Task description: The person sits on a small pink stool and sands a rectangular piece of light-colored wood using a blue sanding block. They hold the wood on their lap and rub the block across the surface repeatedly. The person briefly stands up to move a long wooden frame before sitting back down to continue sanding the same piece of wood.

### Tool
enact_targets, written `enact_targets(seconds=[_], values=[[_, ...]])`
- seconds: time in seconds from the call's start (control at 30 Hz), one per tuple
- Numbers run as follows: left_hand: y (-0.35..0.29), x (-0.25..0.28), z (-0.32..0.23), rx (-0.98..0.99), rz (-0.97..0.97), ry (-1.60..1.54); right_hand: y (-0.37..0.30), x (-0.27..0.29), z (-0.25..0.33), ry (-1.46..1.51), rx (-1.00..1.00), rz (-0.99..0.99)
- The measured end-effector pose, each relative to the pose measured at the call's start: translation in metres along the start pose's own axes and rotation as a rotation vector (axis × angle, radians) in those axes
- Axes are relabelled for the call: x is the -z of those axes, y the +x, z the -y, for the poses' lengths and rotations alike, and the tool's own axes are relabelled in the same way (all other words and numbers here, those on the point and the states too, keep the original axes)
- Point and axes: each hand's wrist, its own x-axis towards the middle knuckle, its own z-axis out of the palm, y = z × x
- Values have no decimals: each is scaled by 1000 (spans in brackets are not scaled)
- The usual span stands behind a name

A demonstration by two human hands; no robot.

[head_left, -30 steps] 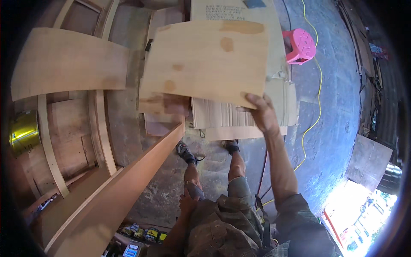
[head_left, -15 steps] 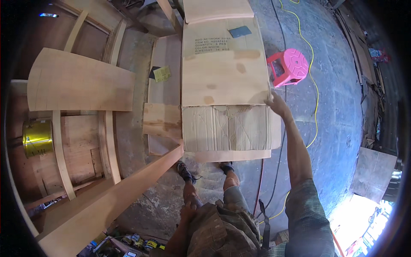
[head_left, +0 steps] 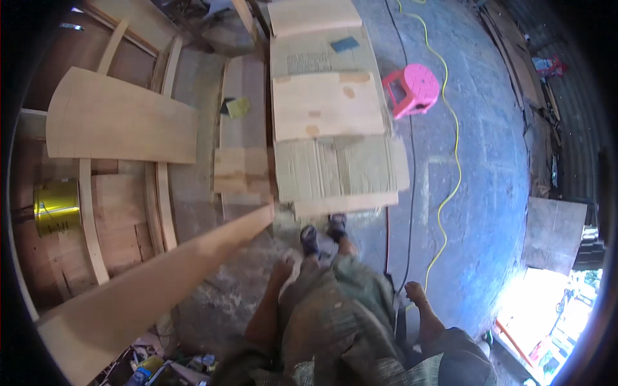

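My left hand [head_left: 283, 268] hangs beside my left thigh, apart from the wooden beam; motion smears its fingers. Past my right hip, my right hand [head_left: 415, 293] hangs low over the floor with fingers curled in, and I see nothing in it. Ahead of my feet lies a plywood panel [head_left: 331, 119] with several brown stains. It rests on flattened cardboard [head_left: 309, 170], which covers a low work surface. A blue-grey piece of sandpaper [head_left: 344, 44] lies on the cardboard's far part. Neither hand touches the panel.
A long wooden beam [head_left: 167, 270] slants along my left. Beyond it, a curved plywood piece [head_left: 122, 116] lies across framing near a yellow tin [head_left: 56, 207]. To the right stand a pink stool [head_left: 421, 87] and a yellow cord [head_left: 458, 154] on the concrete floor.
My right hand has left the panel's near right corner and dropped back to my side. My left hand has come off my thigh area and moved forward. The view has shifted, and I stand turned slightly.
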Motion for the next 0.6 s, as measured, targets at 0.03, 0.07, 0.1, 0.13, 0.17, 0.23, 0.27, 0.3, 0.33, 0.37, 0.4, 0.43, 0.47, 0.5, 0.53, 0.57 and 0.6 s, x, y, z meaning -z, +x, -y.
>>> enact_targets(seconds=[0.03, 0.07, 0.1, 0.13, 0.17, 0.23, 0.27, 0.3, 0.33, 0.37, 0.4, 0.43, 0.47, 0.5, 0.53, 0.57, 0.6], values=[[13, -9, 65, -71, 9, 172, -20, -28, -14, 22, -13, 53], [5, -2, 98, -261, -40, 274, -32, -44, -19, 49, -7, 60], [3, 6, 127, -466, -88, 396, -47, -67, -24, 107, -24, 65], [3, 17, 124, -471, -65, 371, -53, -79, -25, 147, -16, 27], [1, 31, 116, -472, -38, 348, -59, -89, -24, 203, -5, -18], [-11, 56, 149, -185, 229, 565, -54, -100, -14, 352, 43, -108], [-7, 67, 148, -265, 297, 835, -47, -103, -10, 528, 97, -155], [-9, 69, 146, -22, 201, 476, -41, -102, -8, 812, 167, -180], [-9, 74, 129, 215, 103, 123, -35, -103, -7, 1126, 238, -197], [-7, 78, 143, 108, 68, 173, -32, -92, 9, 1223, 281, -191], [-2, 85, 158, 0, 33, 222, -28, -74, 21, 1066, 302, -246], [8, 85, 165, -124, 11, 273, -36, -50, 39, 749, 277, -340], [9, 75, 107, 11, 14, 248, -49, -21, 51, 441, 244, -439], [6, 69, 55, 30, 13, 272, -64, -1, 58, 346, 223, -471], [-1, 65, 6, 58, 1, 290, -77, 19, 66, 251, 213, -503], [-1, 57, -13, -39, -10, 347, -92, 38, 72, 374, 99, -414], [1, 45, -28, -136, -26, 403, -91, 44, 59, 364, 114, -431]])
